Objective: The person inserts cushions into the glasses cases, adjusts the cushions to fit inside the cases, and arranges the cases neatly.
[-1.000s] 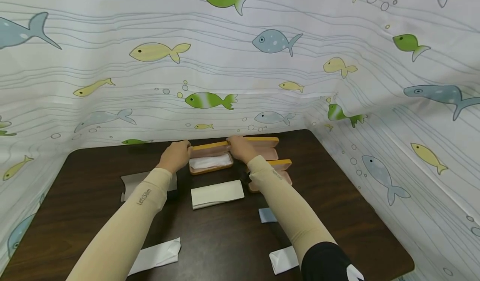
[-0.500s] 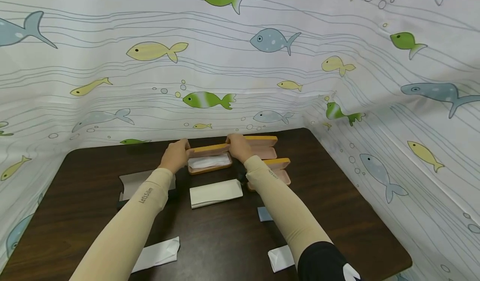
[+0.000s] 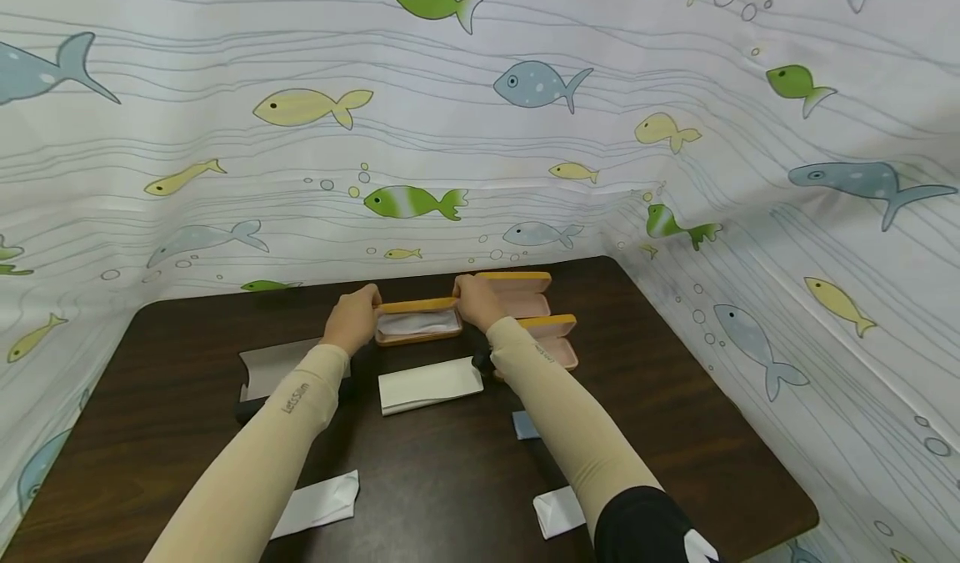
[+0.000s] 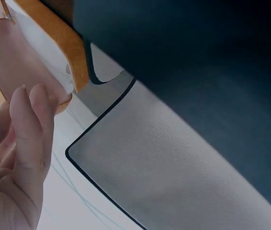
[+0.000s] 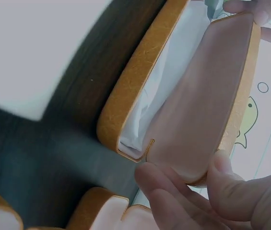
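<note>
An orange glasses case with a pale pink lining stands near the table's far edge, its lid partly raised. Inside its base lies a crumpled white piece of cloth or paper. My left hand pinches the left end of the lid. At the other end my right hand holds the lid, its thumb on the lid's edge and the fingers curled below the end. In the right wrist view the left hand's fingertips show at the lid's far corner.
Two more orange cases stand open at the right, a farther case and a nearer case. A dark case with grey lining lies open at left. A cream folded piece, a blue piece and white folded pieces lie nearer.
The lid of the orange glasses case has tilted down toward its base, with both hands on its ends. The head view has shifted slightly.
</note>
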The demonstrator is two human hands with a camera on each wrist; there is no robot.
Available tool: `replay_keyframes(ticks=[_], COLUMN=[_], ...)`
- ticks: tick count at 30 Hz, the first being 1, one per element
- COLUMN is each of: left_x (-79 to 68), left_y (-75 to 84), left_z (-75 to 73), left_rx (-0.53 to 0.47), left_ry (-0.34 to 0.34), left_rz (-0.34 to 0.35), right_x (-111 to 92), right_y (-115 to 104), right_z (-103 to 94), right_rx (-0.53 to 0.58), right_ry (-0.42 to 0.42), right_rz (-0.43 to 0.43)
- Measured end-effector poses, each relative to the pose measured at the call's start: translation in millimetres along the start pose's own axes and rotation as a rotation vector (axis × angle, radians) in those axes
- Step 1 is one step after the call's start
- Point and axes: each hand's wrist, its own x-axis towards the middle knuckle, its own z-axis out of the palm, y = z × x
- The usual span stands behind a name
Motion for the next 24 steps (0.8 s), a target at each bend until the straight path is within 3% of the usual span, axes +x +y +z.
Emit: replay_keyframes(ticks=[6,13,20,24], left_x=[-4.6,-10.4,-12.4,-13.0], left_y=[0.3,0.6,-6.8,-9.3], left_z=[2.3,5.3,12.3,14.6], left_rx=[-0.002,-0.015,0.156,0.188], left_ry=[0.053,0.033,0.024,0.013], left_rz=[0.033,0.012,0.039,0.05], right_x=[-4,-9,-13,-15], right_y=[1,2,3,1], right_z=[3.0,2.9,10.7,11.1], right_rx=[0.026,0.111,-0.021,-0.051], right_ry=[0.025,0.027,0.023,0.0], right_rz=[0.012,0.052,0.03,0.056])
